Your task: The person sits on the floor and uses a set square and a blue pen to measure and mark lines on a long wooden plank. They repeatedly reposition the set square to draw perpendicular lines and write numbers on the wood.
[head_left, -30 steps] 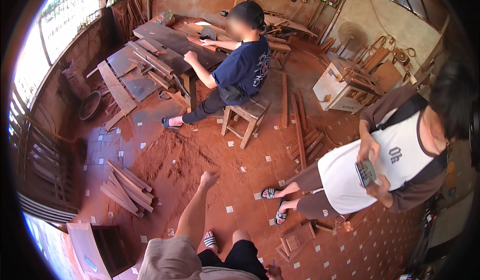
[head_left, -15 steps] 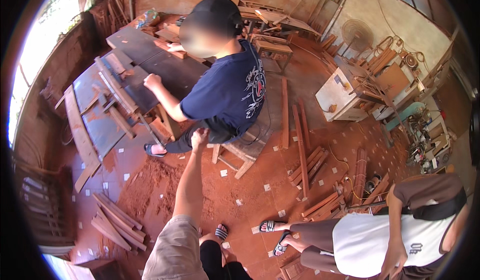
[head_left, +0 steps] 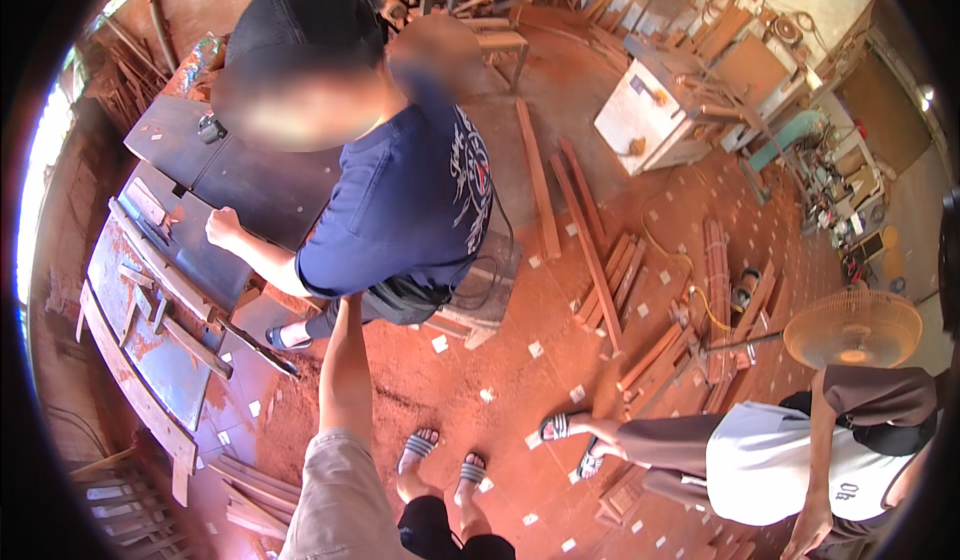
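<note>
Navy-shirted co-worker [head_left: 400,200] sits left of centre beside a dark worktable [head_left: 275,188], on a wooden stool [head_left: 487,305]. The person's left forearm [head_left: 345,385], nearer, runs behind the co-worker's arm [head_left: 265,257]; left hand hidden, right hand out of view, neither grip can be told.

We find the workshop bright: strong daylight enters through the left opening [head_left: 48,150], which is burnt to white. The metal table plate [head_left: 172,378] gives back a pale, bluish shine. Near the dark round border, straight lines appear curved. Over the co-worker's [head_left: 400,195] face lies a heavy blur.
</note>
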The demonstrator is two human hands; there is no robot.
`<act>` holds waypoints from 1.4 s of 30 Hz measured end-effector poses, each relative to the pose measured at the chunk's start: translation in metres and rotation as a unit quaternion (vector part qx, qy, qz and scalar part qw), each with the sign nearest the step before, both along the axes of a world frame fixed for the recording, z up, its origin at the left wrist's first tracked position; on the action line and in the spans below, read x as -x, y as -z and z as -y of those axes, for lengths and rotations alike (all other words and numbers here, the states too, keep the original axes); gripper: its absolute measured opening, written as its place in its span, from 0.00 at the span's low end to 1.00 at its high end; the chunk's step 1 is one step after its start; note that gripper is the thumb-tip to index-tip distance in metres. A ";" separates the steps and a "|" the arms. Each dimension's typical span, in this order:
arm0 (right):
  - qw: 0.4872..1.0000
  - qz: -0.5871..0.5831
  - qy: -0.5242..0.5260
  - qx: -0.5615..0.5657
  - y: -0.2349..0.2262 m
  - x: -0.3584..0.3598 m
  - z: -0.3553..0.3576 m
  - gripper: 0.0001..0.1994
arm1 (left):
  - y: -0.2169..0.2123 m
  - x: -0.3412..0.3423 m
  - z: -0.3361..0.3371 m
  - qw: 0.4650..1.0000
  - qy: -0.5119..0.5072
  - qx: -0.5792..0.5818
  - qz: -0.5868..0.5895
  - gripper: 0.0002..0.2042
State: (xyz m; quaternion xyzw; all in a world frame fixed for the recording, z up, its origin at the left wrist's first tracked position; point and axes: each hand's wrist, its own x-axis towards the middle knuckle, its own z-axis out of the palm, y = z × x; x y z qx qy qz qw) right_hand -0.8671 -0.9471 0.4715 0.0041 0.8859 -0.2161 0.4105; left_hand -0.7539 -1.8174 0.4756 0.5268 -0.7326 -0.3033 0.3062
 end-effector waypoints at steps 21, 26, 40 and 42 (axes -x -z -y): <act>0.994 -0.028 -0.102 -0.009 0.027 -0.092 -0.148 0.19 | -0.051 0.064 -0.140 0.928 -0.120 -0.290 -0.203 0.16; 0.993 0.013 0.118 0.021 0.006 -0.091 -0.097 0.12 | -0.032 0.051 -0.138 0.913 -0.155 -0.326 -0.191 0.21; 0.741 0.009 0.669 0.063 -0.022 -0.339 -0.100 0.17 | -0.005 -0.143 -0.373 0.666 0.498 -0.447 0.330 0.17; 0.795 -0.073 0.596 -0.086 -0.041 -0.375 -0.111 0.24 | -0.006 -0.140 -0.421 0.654 0.376 -0.463 0.466 0.12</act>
